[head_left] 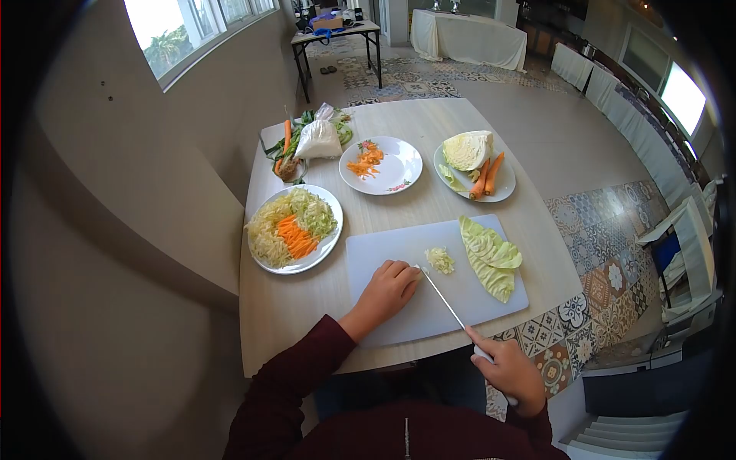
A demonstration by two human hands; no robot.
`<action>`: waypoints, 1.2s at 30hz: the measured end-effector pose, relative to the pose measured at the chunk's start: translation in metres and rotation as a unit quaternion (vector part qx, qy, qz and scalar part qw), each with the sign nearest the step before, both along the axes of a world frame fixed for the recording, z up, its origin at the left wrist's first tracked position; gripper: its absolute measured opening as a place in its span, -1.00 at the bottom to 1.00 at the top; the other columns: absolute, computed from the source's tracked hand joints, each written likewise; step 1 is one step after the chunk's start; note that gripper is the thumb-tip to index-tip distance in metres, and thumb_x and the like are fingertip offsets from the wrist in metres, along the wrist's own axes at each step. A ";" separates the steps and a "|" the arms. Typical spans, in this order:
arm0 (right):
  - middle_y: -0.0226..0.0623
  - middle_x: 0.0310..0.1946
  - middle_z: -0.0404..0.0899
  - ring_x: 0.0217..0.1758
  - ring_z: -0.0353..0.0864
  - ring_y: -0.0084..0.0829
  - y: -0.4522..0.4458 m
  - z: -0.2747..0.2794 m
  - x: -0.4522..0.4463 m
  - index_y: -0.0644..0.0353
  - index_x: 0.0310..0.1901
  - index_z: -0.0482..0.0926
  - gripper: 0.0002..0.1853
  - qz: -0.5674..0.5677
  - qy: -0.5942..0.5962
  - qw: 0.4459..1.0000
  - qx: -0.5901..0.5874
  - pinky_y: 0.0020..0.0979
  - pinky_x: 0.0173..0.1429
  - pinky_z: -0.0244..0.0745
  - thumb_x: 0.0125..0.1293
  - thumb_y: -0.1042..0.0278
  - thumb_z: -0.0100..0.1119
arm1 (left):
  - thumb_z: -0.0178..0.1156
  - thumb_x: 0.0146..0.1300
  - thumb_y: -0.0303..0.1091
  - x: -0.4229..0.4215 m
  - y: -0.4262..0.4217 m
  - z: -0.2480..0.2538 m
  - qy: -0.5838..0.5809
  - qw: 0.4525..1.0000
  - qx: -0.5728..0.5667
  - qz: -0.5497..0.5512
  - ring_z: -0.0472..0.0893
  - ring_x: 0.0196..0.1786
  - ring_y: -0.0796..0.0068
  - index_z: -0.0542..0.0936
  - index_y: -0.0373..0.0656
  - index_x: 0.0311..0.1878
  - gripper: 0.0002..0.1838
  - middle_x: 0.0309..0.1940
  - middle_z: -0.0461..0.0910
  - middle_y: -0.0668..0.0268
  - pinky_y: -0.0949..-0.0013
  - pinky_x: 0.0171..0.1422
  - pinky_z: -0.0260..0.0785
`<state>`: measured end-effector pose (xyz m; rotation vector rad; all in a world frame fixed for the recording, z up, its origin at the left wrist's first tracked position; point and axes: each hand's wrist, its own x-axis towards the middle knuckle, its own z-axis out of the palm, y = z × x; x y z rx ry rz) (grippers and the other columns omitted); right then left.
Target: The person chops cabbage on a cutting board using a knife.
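My right hand [507, 368] is wrapped round the handle of a knife [445, 299], whose blade reaches up and left over the white cutting board [383, 326]. The blade's tip is close to the fingertips of my left hand [389, 291], which rests on the board with its fingers curled together; whatever lies under them is hidden or too small to name. Just beyond the tip sits a small pile of shredded cabbage [440, 261]. Cabbage leaves [491, 257] lie on the board's right side.
A plate [335, 244] of shredded vegetables stands left of the board. Behind are a plate [406, 159] with carrot pieces, a plate [504, 193] with half a cabbage [468, 150] and carrots [494, 175], and a plastic bag [319, 140] beside greens. A wall borders the table's left.
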<state>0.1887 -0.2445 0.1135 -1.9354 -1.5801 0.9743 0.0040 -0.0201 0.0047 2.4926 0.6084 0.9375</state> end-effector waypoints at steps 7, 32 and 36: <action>0.21 -0.54 0.52 -0.44 0.57 0.19 0.019 -0.013 -0.010 0.19 0.37 0.49 -0.42 -0.006 -0.014 1.000 0.024 -0.06 -0.26 0.48 0.28 0.37 0.19 | 0.31 0.23 -0.48 -0.001 0.000 0.001 -0.001 1.000 0.004 -0.004 0.59 -0.03 0.10 0.63 -0.21 -0.02 -0.76 -0.14 0.61 0.17 0.16 0.12 0.47; 0.25 -0.26 0.64 -0.26 0.64 0.17 0.024 -0.027 -0.011 0.16 0.39 0.47 -0.41 -0.035 0.005 0.995 0.091 -0.13 -0.09 0.55 0.29 0.40 0.19 | 0.33 0.21 -0.49 -0.002 0.002 0.000 0.009 1.000 0.001 -0.008 0.59 0.01 0.11 0.64 -0.20 -0.03 -0.75 -0.10 0.62 0.16 0.17 0.16 0.47; 0.18 -0.39 0.62 -0.45 0.66 -0.09 0.026 -0.025 -0.017 0.18 0.40 0.46 -0.41 -0.037 0.012 0.993 0.110 -0.32 -0.20 0.54 0.30 0.42 0.19 | 0.32 0.21 -0.48 -0.002 0.001 0.002 0.014 1.000 -0.004 -0.007 0.59 0.03 0.11 0.64 -0.22 -0.03 -0.75 -0.08 0.61 0.15 0.17 0.17 0.46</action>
